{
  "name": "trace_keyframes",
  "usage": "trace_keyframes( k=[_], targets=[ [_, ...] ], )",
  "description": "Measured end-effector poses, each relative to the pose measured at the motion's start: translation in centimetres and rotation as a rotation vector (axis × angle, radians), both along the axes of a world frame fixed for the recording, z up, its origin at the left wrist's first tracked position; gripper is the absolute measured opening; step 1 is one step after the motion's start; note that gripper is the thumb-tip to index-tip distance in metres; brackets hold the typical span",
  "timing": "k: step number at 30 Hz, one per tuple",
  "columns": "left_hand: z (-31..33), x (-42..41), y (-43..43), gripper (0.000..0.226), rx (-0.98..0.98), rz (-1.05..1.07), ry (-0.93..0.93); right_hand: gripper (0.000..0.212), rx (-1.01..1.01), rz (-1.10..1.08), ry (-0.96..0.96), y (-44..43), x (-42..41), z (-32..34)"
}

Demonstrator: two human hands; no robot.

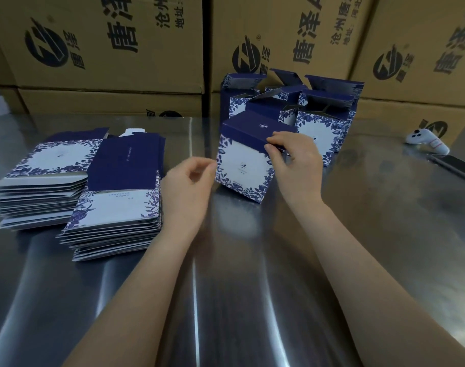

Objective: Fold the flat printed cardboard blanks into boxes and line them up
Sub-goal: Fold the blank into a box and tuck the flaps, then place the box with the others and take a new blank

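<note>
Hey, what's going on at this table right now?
A person is folding up a blue-and-white printed box on the steel table. The right hand pinches the box's dark blue top flap, while the left hand sits curled at its left edge; whether it grips is unclear. Two stacks of flat blanks lie to the left, and several folded boxes with open tops stand behind.

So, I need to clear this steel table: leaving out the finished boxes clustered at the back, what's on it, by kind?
Stacks of flat blue-and-white printed cardboard blanks: 2
Blue-and-white floral cardboard box, pinched by the right hand: 1
White plastic handheld controller: 1
Black flat phone: 1
Total: 5
</note>
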State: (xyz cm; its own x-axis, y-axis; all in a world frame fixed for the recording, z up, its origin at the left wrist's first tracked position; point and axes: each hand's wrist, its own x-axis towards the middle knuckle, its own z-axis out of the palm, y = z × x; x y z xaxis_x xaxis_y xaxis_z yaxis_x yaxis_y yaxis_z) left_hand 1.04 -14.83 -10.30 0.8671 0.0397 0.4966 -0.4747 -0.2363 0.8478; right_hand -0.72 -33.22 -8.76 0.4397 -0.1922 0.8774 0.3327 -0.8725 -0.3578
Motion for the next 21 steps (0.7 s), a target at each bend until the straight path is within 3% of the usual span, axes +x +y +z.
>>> trace_keyframes(
  k=[6,9,14,21],
  targets=[
    [-0.6,-0.5,-1.3,0.009,0.277,-0.170,-0.011,0.015,-0.126,-0.276,0.056,-0.9,0.8,0.4],
    [-0.7,-0.7,-1.6,0.009,0.364,-0.219,0.007,0.016,-0.081,-0.431,0.068,-1.2,1.6,0.4],
    [-0.7,-0.9,-1.6,0.009,0.421,-0.270,0.055,0.020,0.120,-0.402,0.217,-2.4,3.5,0.8],
    [-1.1,-1.2,-1.8,0.010,0.469,-0.324,0.082,0.029,0.164,-0.354,0.350,-3.4,5.4,1.8]
  ],
)
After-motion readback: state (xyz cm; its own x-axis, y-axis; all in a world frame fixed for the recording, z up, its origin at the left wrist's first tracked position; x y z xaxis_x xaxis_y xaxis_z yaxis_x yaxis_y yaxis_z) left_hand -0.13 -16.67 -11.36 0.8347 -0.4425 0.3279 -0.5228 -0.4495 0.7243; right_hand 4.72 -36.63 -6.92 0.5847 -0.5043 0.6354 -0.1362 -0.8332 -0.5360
